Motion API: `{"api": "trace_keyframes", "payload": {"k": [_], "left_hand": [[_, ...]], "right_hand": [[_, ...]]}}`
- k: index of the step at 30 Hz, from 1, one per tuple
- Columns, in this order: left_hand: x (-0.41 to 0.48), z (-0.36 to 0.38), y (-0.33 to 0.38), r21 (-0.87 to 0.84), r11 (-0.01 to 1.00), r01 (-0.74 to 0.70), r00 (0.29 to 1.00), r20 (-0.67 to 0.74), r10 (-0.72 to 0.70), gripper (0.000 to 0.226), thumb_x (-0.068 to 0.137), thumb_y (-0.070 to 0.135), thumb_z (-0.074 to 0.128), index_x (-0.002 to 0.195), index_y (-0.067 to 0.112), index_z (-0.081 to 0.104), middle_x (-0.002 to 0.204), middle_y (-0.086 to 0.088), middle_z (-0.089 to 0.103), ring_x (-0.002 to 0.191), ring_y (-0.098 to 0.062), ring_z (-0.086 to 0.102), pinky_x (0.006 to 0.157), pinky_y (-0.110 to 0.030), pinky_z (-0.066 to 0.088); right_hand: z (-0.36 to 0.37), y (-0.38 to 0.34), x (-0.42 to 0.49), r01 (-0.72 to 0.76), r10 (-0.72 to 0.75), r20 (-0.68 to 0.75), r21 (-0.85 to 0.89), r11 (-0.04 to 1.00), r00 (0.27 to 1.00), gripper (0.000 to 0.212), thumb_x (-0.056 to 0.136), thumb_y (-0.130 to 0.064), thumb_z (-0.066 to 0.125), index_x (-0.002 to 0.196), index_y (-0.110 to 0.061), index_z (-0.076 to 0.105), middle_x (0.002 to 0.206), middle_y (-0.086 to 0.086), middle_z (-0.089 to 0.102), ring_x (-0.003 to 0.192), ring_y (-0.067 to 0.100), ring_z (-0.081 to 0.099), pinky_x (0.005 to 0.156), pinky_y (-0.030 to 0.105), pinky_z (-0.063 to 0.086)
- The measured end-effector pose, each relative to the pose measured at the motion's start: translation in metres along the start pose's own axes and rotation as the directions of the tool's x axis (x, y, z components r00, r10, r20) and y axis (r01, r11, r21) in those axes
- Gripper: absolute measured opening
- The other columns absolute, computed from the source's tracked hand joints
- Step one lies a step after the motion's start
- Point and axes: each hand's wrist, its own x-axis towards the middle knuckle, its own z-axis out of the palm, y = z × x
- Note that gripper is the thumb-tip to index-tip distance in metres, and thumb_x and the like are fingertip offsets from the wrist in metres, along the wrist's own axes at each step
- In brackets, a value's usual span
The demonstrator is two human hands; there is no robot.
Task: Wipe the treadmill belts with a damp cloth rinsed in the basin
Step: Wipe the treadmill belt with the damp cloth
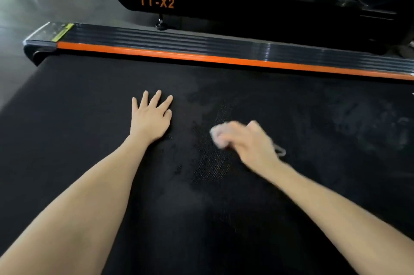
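Note:
A wide black treadmill belt (89, 100) fills most of the view, with damp, faintly shiny patches around its middle. My left hand (151, 115) lies flat on the belt, fingers straight and spread. To its right my right hand (248, 142) is blurred and grips a small bunched white cloth (216, 134) against the belt; a bit of the cloth also pokes out behind the hand. No basin is in view.
The belt's far side rail (201, 46) is ribbed black with an orange stripe (179, 54). Beyond it stands a second treadmill (201, 3) marked TT-X2, and a third one at the top edge. Grey floor (33, 6) lies at the left.

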Motion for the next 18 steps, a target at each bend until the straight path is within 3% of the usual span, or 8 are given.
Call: {"api": "trace_keyframes", "payload": {"k": [2,4,5,8,11,13,15,18], "left_hand": [[-0.017,0.002,0.001,0.023,0.999,-0.039,0.999,0.011,0.039,0.05,0.101,0.037,0.02,0.15,0.033,0.016,0.159,0.0,0.009,0.146,-0.029,0.0,0.117,-0.048,-0.001],[-0.033,0.004,0.002,0.029,0.997,-0.075,0.997,0.019,0.074,0.05,0.101,0.037,0.02,0.15,0.031,0.016,0.159,0.0,0.009,0.146,-0.028,0.001,0.117,-0.046,-0.001],[-0.039,0.004,0.002,0.027,0.996,-0.081,0.997,0.02,0.08,0.05,0.101,0.037,0.02,0.15,0.031,0.016,0.159,0.0,0.009,0.146,-0.027,0.001,0.117,-0.045,-0.001],[-0.045,0.001,0.003,0.011,0.997,-0.073,0.997,0.018,0.073,0.049,0.101,0.035,0.021,0.15,0.03,0.018,0.159,0.0,0.01,0.146,-0.026,0.002,0.117,-0.044,0.0],[-0.05,-0.006,0.005,-0.028,0.998,-0.059,0.996,0.064,0.061,0.048,0.101,0.033,0.023,0.149,0.031,0.02,0.159,0.0,0.011,0.146,-0.026,0.003,0.117,-0.044,0.002],[-0.059,-0.012,0.005,-0.041,0.998,-0.057,0.992,0.109,0.061,0.048,0.101,0.033,0.022,0.149,0.031,0.021,0.159,0.0,0.011,0.146,-0.025,0.004,0.117,-0.045,0.004],[-0.076,-0.02,0.003,-0.018,0.997,-0.079,0.984,0.159,0.081,0.047,0.101,0.033,0.021,0.149,0.033,0.02,0.159,0.002,0.011,0.146,-0.024,0.005,0.117,-0.046,0.007],[-0.11,-0.031,-0.006,-0.03,0.993,-0.113,0.963,0.243,0.117,0.046,0.102,0.033,0.023,0.148,0.034,0.022,0.158,0.005,0.01,0.146,-0.021,0.004,0.118,-0.043,0.008]], "right_hand": [[-0.002,0.033,0.026,-0.338,0.329,-0.154,-0.034,0.941,0.932,0.036,0.089,-0.004,0.048,0.091,-0.036,0.065,0.098,-0.011,0.062,0.078,0.026,0.046,0.072,0.043,0.042],[0.0,0.022,0.031,-0.46,0.435,-0.21,-0.091,0.883,0.876,0.033,0.088,-0.003,0.05,0.092,-0.03,0.069,0.094,-0.009,0.06,0.077,0.021,0.036,0.071,0.043,0.043],[0.0,0.003,0.025,-0.411,0.384,-0.21,-0.106,0.905,0.899,0.032,0.086,-0.004,0.05,0.089,-0.031,0.067,0.091,-0.011,0.058,0.076,0.021,0.036,0.07,0.044,0.043],[-0.002,-0.07,-0.032,-0.083,0.082,-0.103,-0.002,0.997,0.991,0.026,0.085,-0.013,0.045,0.085,-0.032,0.063,0.095,-0.015,0.055,0.067,0.022,0.04,0.066,0.039,0.037],[-0.005,-0.126,-0.124,0.203,-0.22,0.127,0.136,0.97,0.967,0.038,0.1,-0.019,0.034,0.101,-0.039,0.067,0.126,-0.016,0.049,0.072,0.015,0.039,0.067,0.034,0.037],[-0.019,-0.114,-0.148,0.262,-0.284,0.142,0.157,0.952,0.948,0.036,0.104,-0.028,0.031,0.108,-0.041,0.064,0.132,-0.02,0.047,0.079,0.011,0.042,0.072,0.036,0.042],[-0.035,-0.069,-0.151,0.19,-0.199,0.064,0.125,0.974,0.978,0.026,0.102,-0.035,0.038,0.102,-0.04,0.064,0.118,-0.023,0.056,0.082,0.012,0.054,0.072,0.039,0.044],[-0.049,-0.021,-0.166,-0.204,0.212,-0.077,0.099,0.974,0.974,0.033,0.093,-0.023,0.057,0.104,-0.053,0.063,0.103,-0.025,0.058,0.079,0.028,0.058,0.073,0.044,0.047]]}}
